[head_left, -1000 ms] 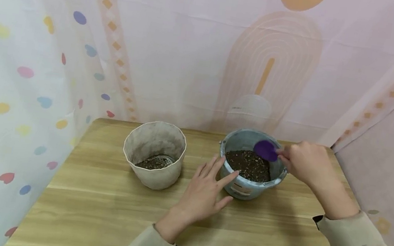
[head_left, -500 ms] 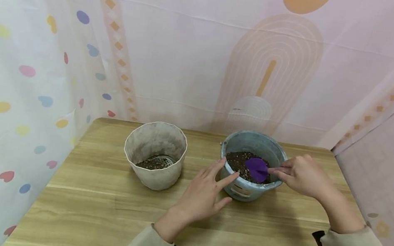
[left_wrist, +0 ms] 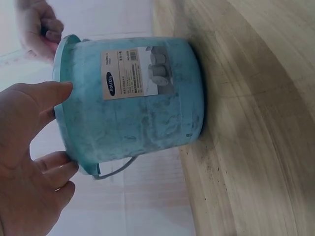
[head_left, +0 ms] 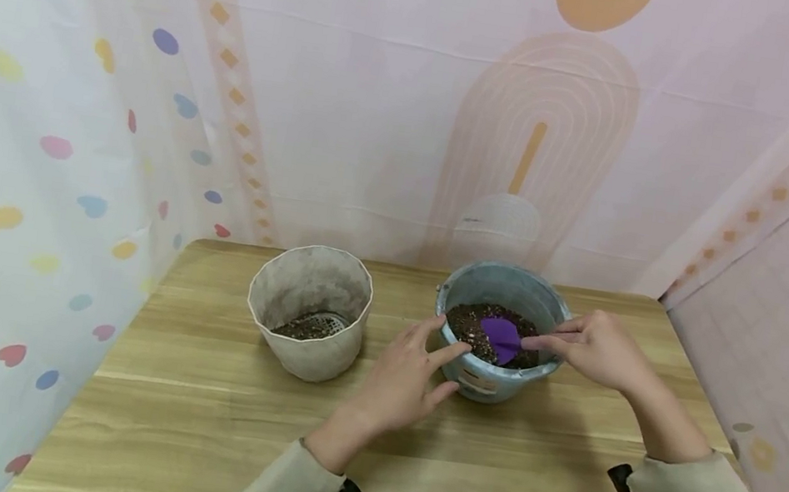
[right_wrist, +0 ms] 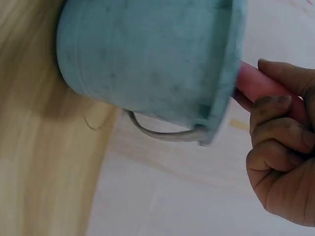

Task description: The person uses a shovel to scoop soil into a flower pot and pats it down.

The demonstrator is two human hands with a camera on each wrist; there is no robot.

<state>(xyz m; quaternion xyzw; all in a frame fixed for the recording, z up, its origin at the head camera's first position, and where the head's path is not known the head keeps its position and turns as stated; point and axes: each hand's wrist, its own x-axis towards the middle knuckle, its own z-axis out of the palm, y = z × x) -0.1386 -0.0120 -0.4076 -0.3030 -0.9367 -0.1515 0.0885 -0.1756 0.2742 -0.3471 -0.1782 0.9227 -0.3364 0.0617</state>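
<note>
A blue-green bucket point(head_left: 488, 385) stands at the back right of the table, with dark soil point(head_left: 474, 324) inside. My right hand point(head_left: 599, 350) grips the pink handle of a small trowel point(head_left: 500, 338). Its purple blade lies against the soil inside the bucket. In the right wrist view my fingers curl round the pink handle point(right_wrist: 266, 88) at the rim. My left hand point(head_left: 399, 377) has spread fingers, and some fingertips touch the bucket's near-left rim. The left wrist view has the thumb point(left_wrist: 49, 93) across the rim and other fingers at its side.
Left of the bucket stands a greyish-white pot point(head_left: 311, 356) with a little soil over its perforated bottom. Both vessels rest on a wood-grain table point(head_left: 189, 411). Patterned curtains point(head_left: 351, 122) hang behind and to the sides. The bucket's wire handle point(right_wrist: 162, 133) hangs down its side.
My right hand has lowered the trowel from above the bucket's back rim down onto the soil and slightly left. The left hand has stayed at the rim.
</note>
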